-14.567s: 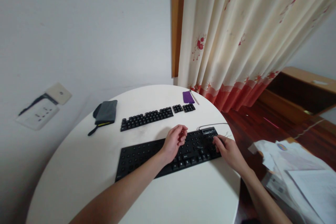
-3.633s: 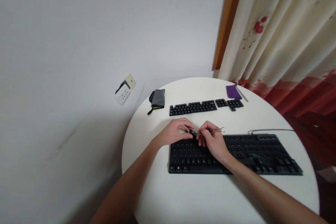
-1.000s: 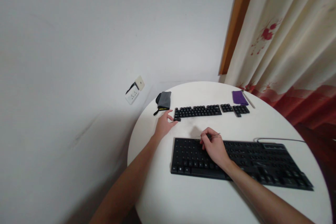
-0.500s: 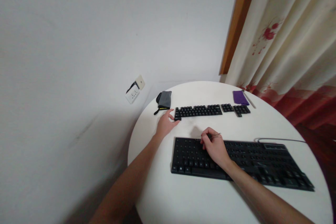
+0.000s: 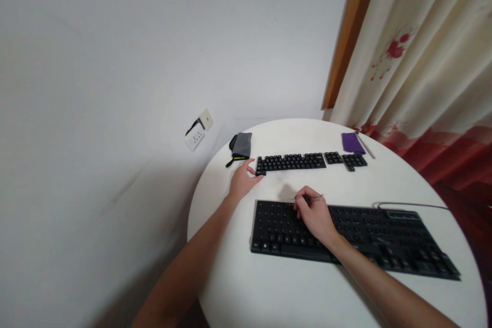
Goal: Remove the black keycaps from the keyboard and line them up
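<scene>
My left hand (image 5: 243,180) rests on the table at the left end of rows of loose black keycaps (image 5: 292,162). Its thumb and fingers are spread around that end, the fingertips at or against the caps. Over the upper left part of a black keyboard (image 5: 307,252), my right hand (image 5: 313,211) is closed on a thin wire keycap puller (image 5: 317,197); fingers hide its middle. Many keys on the keyboard's upper left are bare stems, while caps remain along its bottom row. The puller's far tip by the keyboard's top edge is too small to make out clearly.
Smaller groups of keycaps (image 5: 354,160) lie at the right of the rows. A grey pouch (image 5: 242,145) sits behind my left hand. A purple cloth (image 5: 352,143) and a pale stick (image 5: 366,145) lie at the back right. The keyboard's cable (image 5: 413,205) runs right across the white round table (image 5: 238,287).
Both hands stay in nearly the same place. The whole view shifts very slightly; no keycap has visibly moved.
</scene>
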Demonstrator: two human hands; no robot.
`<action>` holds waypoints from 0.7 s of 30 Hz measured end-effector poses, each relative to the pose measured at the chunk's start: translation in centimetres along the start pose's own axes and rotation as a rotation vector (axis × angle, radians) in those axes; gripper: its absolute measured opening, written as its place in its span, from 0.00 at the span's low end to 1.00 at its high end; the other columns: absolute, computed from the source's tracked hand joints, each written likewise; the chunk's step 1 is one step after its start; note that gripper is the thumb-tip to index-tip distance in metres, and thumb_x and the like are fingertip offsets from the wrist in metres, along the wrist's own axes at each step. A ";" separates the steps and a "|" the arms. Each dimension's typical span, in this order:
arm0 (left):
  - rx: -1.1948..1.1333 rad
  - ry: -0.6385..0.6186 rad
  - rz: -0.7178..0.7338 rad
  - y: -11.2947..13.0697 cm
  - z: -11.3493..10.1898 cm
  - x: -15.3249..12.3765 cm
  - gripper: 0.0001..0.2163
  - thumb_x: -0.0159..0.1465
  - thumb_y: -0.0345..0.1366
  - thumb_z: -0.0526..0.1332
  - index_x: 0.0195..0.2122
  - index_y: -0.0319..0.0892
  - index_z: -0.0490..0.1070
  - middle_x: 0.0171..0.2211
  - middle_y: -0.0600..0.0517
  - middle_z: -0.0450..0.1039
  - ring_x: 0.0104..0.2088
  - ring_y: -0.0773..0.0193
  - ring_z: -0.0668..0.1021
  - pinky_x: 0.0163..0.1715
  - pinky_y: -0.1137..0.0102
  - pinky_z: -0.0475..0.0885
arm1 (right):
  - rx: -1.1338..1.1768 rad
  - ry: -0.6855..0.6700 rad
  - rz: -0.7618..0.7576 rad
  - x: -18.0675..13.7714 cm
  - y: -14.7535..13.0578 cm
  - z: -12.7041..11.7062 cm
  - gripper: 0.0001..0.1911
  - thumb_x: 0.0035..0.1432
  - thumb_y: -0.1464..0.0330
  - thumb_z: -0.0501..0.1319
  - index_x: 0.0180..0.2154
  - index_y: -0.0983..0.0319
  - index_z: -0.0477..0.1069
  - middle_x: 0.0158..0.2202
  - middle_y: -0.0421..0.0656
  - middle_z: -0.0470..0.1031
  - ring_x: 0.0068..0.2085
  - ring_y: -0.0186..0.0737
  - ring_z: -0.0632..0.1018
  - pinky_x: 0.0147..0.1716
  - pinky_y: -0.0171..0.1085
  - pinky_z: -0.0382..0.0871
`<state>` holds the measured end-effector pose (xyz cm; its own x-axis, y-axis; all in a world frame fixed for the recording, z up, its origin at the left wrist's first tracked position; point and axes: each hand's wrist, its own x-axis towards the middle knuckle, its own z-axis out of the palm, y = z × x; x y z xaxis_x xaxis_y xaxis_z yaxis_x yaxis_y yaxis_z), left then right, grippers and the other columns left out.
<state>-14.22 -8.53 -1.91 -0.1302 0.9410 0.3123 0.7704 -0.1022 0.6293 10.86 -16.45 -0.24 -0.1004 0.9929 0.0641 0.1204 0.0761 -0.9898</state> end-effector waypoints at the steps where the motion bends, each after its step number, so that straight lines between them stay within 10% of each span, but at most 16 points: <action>1: 0.002 0.000 -0.001 0.0 0.0 0.0 0.31 0.51 0.40 0.71 0.57 0.46 0.66 0.31 0.56 0.74 0.32 0.61 0.76 0.33 0.69 0.67 | -0.002 0.000 -0.001 0.0 0.0 0.0 0.08 0.57 0.65 0.56 0.26 0.59 0.65 0.20 0.37 0.71 0.18 0.34 0.69 0.18 0.32 0.62; 14: -0.042 0.003 -0.010 0.3 -0.2 -0.1 0.31 0.51 0.39 0.70 0.56 0.44 0.66 0.30 0.57 0.73 0.29 0.65 0.73 0.32 0.71 0.66 | 0.001 -0.007 -0.003 0.0 -0.2 -0.1 0.09 0.58 0.66 0.56 0.26 0.60 0.65 0.20 0.37 0.70 0.18 0.33 0.68 0.19 0.32 0.62; 21: -0.238 0.087 0.030 1.5 -0.8 -0.4 0.15 0.60 0.39 0.62 0.47 0.41 0.71 0.24 0.59 0.65 0.22 0.70 0.63 0.26 0.74 0.61 | 0.006 -0.058 0.001 -0.4 -1.1 -0.1 0.09 0.57 0.66 0.58 0.25 0.61 0.67 0.19 0.37 0.69 0.18 0.31 0.66 0.19 0.30 0.59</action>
<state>-13.54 -9.36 -0.53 -0.1707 0.9064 0.3864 0.6077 -0.2119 0.7654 10.86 -16.91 0.86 -0.1571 0.9860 0.0558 0.1149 0.0744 -0.9906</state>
